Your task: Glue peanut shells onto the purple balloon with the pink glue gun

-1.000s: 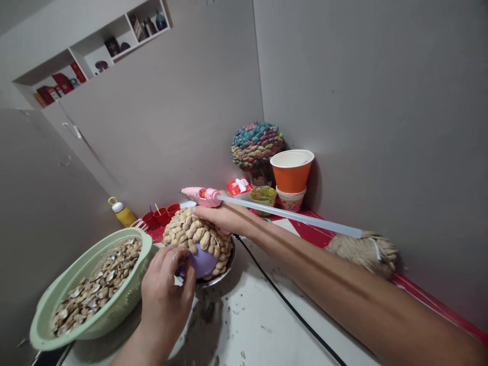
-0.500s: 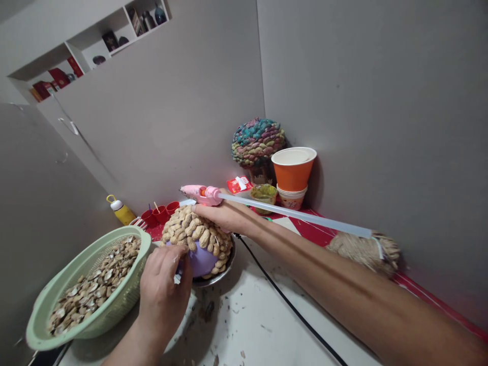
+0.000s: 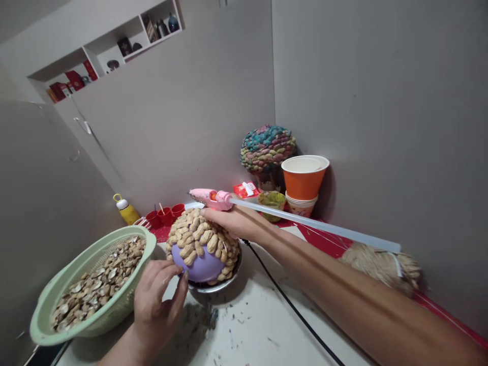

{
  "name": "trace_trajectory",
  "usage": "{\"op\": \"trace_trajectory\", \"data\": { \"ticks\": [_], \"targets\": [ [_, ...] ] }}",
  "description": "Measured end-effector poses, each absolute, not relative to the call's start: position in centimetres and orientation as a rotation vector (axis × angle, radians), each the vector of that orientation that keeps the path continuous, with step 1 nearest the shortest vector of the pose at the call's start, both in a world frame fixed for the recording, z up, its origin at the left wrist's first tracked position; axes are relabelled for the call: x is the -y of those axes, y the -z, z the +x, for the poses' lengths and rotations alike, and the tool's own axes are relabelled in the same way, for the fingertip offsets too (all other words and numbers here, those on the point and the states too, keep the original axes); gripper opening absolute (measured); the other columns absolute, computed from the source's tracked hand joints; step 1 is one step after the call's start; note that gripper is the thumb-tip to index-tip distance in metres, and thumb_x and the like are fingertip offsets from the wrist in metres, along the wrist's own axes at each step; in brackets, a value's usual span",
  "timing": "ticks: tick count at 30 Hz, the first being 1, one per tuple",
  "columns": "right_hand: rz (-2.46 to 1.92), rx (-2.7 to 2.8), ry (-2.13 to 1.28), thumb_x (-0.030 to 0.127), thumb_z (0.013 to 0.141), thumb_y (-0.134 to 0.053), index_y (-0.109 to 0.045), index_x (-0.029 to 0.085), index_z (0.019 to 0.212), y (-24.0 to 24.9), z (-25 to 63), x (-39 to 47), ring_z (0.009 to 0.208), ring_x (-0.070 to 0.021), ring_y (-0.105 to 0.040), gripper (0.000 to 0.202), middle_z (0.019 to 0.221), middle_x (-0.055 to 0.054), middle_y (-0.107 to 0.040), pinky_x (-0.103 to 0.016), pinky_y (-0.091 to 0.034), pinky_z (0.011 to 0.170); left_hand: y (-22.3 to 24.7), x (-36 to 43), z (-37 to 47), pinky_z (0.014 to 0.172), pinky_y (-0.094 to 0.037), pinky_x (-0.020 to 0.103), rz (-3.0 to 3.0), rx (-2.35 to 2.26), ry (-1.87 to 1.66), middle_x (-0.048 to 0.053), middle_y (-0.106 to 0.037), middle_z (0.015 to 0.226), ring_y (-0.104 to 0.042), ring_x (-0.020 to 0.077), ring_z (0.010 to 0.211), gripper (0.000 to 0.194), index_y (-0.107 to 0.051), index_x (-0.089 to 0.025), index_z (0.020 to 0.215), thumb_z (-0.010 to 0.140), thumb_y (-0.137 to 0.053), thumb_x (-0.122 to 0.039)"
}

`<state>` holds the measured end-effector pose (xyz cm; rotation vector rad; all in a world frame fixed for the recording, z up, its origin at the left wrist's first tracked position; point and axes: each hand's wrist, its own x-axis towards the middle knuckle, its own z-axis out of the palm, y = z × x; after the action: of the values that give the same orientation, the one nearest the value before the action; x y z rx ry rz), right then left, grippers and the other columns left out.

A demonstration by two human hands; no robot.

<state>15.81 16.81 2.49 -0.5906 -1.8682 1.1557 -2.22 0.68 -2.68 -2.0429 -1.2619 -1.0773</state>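
Observation:
A purple balloon (image 3: 201,267), its upper part covered in peanut shells (image 3: 196,229), rests in a metal bowl (image 3: 215,288). My right hand (image 3: 223,217) lies against the far top of the shells and grips a pink hot glue gun (image 3: 208,197), nozzle pointing left. A long translucent glue stick (image 3: 316,223) sticks out of the gun's back, above my forearm. At the balloon's lower left is my left hand (image 3: 160,292), thumb and forefinger apart with nothing visible between them. Its fingertips are close to the bare purple surface; I cannot tell if they touch.
A green colander (image 3: 41,315) of shell pieces stands at left. Behind are red cups (image 3: 166,217), a yellow bottle (image 3: 128,213), a colourful shell-covered tree (image 3: 268,147) and orange-and-white paper tubs (image 3: 305,180). A twine bundle (image 3: 377,264) lies right. A black cord (image 3: 285,297) crosses the white tabletop.
My left thumb and forefinger have parted and drawn down from the edge of the shells, showing more purple balloon. The right hand still holds the glue gun. The whole view has shifted slightly.

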Motion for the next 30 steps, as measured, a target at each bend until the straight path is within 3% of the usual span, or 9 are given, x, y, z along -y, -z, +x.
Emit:
{"op": "trace_trajectory", "data": {
  "ticks": [4, 8, 12, 30],
  "targets": [
    [-0.559, 1.896, -1.147, 0.028, 0.091, -0.062, -0.066, 0.02, 0.124, -2.4, 15.7, -16.9, 0.112, -0.0262, -0.065, 0.035, 0.117, -0.005, -0.071, -0.04, -0.054, 0.099, 3.0, -1.1, -2.3, 0.073, -0.051, 0.033, -2.033, 1.29, 1.095, 0.006, -0.066, 0.088, -0.061, 0.0186, 0.081, 0.03, -0.06, -0.017, 0.103, 0.08, -0.066, 0.001],
    [-0.555, 1.898, -1.149, 0.03, 0.09, -0.06, -0.065, 0.021, 0.127, -2.3, 15.5, -16.9, 0.108, -0.0277, -0.067, 0.039, 0.11, -0.005, -0.074, -0.043, -0.054, 0.099, 3.0, -1.4, -2.1, 0.072, -0.051, 0.031, -2.048, 1.283, 1.102, 0.006, -0.066, 0.087, -0.061, 0.0176, 0.08, 0.028, -0.06, -0.017, 0.101, 0.081, -0.064, 0.002],
    [-0.517, 1.891, -1.153, 0.028, 0.09, -0.058, -0.062, 0.024, 0.131, -2.2, 15.5, -16.7, 0.116, -0.0262, -0.064, 0.042, 0.118, -0.004, -0.072, -0.042, -0.052, 0.103, 3.2, -1.5, -2.1, 0.07, -0.05, 0.031, -2.052, 1.282, 1.098, 0.005, -0.066, 0.086, -0.06, 0.017, 0.078, 0.028, -0.059, -0.018, 0.101, 0.081, -0.064, 0.002],
    [-0.506, 1.894, -1.119, 0.028, 0.092, -0.058, -0.061, 0.02, 0.132, -1.7, 15.4, -17.2, 0.12, -0.025, -0.062, 0.041, 0.123, -0.005, -0.07, -0.041, -0.049, 0.106, 3.3, -1.9, -2.2, 0.07, -0.052, 0.032, -2.039, 1.214, 1.078, 0.006, -0.067, 0.084, -0.061, 0.0181, 0.078, 0.028, -0.059, -0.017, 0.101, 0.081, -0.063, 0.003]
  ]
}}
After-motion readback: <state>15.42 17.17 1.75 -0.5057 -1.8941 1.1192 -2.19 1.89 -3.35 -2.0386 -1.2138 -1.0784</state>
